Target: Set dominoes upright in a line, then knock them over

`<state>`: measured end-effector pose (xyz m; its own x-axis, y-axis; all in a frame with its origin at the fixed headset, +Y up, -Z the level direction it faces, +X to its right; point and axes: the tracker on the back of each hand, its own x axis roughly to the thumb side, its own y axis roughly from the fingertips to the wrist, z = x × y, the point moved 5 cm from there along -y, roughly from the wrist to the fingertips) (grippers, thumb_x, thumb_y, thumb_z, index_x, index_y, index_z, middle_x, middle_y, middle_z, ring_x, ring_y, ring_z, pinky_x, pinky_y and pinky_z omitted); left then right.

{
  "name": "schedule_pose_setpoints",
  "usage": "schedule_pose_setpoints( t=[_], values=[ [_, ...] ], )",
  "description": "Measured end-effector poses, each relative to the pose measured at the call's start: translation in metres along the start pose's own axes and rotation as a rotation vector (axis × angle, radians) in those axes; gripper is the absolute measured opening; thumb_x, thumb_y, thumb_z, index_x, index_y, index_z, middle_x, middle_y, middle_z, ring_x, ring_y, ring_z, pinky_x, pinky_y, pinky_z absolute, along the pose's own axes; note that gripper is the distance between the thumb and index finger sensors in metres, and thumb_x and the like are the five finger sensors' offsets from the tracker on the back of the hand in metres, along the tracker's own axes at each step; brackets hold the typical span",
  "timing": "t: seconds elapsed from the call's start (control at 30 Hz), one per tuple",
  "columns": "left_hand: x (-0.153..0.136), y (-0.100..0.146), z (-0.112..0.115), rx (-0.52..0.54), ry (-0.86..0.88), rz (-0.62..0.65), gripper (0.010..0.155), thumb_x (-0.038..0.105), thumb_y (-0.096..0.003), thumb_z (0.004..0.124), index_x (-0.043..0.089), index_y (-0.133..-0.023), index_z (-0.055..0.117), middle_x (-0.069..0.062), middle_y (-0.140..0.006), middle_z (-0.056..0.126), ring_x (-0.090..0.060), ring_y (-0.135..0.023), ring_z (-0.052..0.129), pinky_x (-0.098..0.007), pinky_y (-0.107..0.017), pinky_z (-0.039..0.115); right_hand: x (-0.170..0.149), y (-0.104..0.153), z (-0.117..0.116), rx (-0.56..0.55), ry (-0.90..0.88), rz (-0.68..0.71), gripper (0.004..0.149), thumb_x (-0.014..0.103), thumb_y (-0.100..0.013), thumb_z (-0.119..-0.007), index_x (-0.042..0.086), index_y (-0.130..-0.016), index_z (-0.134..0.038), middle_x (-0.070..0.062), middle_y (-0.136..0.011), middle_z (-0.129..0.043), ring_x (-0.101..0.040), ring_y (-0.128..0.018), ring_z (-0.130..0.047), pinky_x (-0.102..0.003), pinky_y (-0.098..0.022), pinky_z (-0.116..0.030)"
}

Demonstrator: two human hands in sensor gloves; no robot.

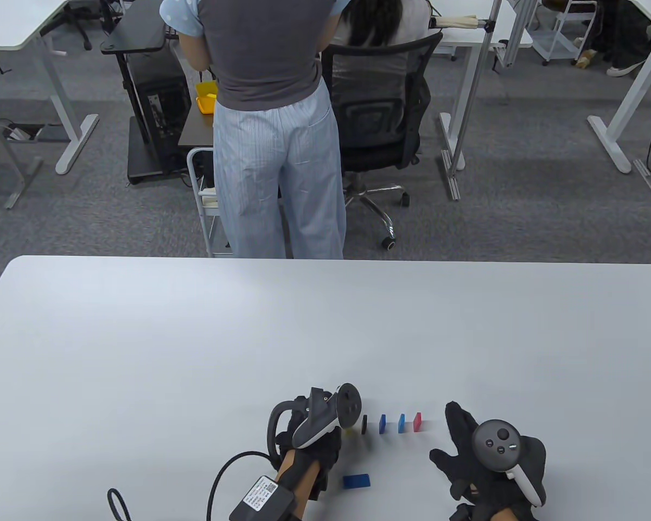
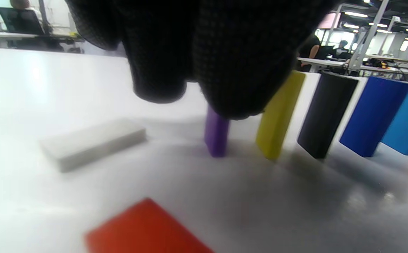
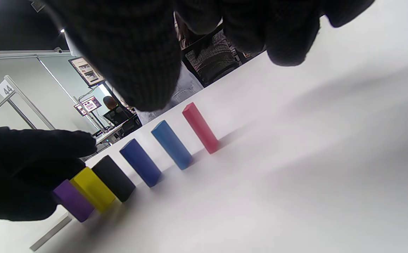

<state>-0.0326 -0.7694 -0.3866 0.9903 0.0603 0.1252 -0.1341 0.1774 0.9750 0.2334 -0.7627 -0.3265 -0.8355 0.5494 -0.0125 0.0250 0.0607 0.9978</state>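
Six dominoes stand in a row: purple, yellow, black, dark blue, light blue and pink. My left hand is at the row's left end, its fingers pinching the top of the purple domino; the tracker hides that domino in the table view. My right hand lies just right of the pink domino, fingers spread and holding nothing.
A blue domino lies flat near the table's front edge, between my hands. A white domino and a red one lie flat left of the row. A person stands beyond the table's far edge.
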Motion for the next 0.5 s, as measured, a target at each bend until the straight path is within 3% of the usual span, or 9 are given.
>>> schedule_pose_setpoints(
  t=[0.23, 0.5],
  values=[
    [-0.036, 0.001, 0.007, -0.075, -0.039, -0.174, 0.082, 0.039, -0.0332, 0.098, 0.037, -0.103, 0.056, -0.003, -0.108, 0.080, -0.034, -0.096, 0.088, -0.056, -0.079, 0.064, -0.001, 0.000, 0.001, -0.005, 0.002, -0.011, 0.087, 0.040, -0.037, -0.092, 0.010, -0.107, -0.049, -0.024, -0.105, -0.060, -0.050, -0.090, -0.074, -0.065, -0.068, -0.057],
    [-0.042, -0.005, 0.027, -0.124, -0.086, -0.182, 0.081, 0.040, -0.0331, 0.098, 0.036, -0.103, 0.056, 0.000, -0.101, 0.089, -0.031, -0.092, 0.093, -0.054, -0.078, 0.066, -0.002, 0.000, -0.001, 0.003, 0.008, -0.014, 0.087, 0.041, -0.037, -0.091, 0.010, -0.107, -0.049, -0.024, -0.105, -0.060, -0.050, -0.089, -0.074, -0.065, -0.068, -0.057]
  ],
)
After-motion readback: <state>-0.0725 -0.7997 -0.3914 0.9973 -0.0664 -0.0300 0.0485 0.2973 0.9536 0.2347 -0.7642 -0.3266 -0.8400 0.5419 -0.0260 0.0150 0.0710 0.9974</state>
